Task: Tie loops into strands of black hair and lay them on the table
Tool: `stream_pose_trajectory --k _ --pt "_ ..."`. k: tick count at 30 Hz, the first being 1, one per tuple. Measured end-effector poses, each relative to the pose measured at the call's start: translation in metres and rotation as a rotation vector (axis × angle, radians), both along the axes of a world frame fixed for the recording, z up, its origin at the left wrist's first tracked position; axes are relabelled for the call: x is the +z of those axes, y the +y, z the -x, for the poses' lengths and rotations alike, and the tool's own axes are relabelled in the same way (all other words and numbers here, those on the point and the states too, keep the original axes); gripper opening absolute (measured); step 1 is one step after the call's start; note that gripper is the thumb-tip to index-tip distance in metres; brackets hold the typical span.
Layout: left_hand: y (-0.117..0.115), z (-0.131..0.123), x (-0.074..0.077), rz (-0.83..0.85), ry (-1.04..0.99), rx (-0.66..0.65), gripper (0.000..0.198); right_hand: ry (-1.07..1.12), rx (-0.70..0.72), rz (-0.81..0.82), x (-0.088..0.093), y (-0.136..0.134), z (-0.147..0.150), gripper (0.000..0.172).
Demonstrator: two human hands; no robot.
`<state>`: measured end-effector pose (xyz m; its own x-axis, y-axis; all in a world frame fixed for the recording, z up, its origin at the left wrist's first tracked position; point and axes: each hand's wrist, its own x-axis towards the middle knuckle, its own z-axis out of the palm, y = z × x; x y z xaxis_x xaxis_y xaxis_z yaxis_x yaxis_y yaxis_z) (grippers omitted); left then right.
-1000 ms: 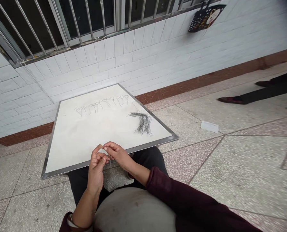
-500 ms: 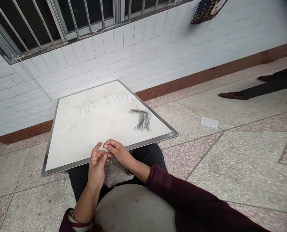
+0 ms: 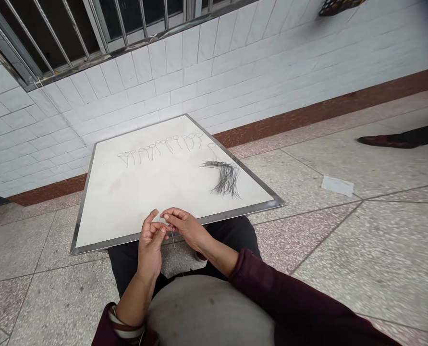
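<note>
White tabletop [image 3: 145,190] ahead; thin strand [image 3: 173,237] dangles between left grip [image 3: 151,247] and right grip [image 3: 189,229].

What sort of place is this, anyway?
Probably a corridor or veranda along a building, though I can't tell whether it's indoors. The barred window, white tiled wall and speckled stone-like floor suggest it.

Left grip [image 3: 151,247] and right grip [image 3: 187,228] close together, both pinched.
</note>
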<state>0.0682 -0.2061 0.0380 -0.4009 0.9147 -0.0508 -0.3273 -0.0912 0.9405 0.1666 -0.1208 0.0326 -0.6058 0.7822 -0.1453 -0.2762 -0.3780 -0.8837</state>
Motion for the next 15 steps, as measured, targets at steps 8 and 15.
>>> stream_pose_trajectory --k 8,15 --pt "0.0010 -0.0012 0.0026 -0.012 -0.016 -0.025 0.048 0.072 -0.008 0.004 -0.0021 0.0016 -0.0004 0.027" --pt "0.0023 -0.0005 0.0073 0.033 -0.163 -0.075 0.049 -0.023 -0.073 -0.125 -0.0023 0.0059 -0.0024 0.025"
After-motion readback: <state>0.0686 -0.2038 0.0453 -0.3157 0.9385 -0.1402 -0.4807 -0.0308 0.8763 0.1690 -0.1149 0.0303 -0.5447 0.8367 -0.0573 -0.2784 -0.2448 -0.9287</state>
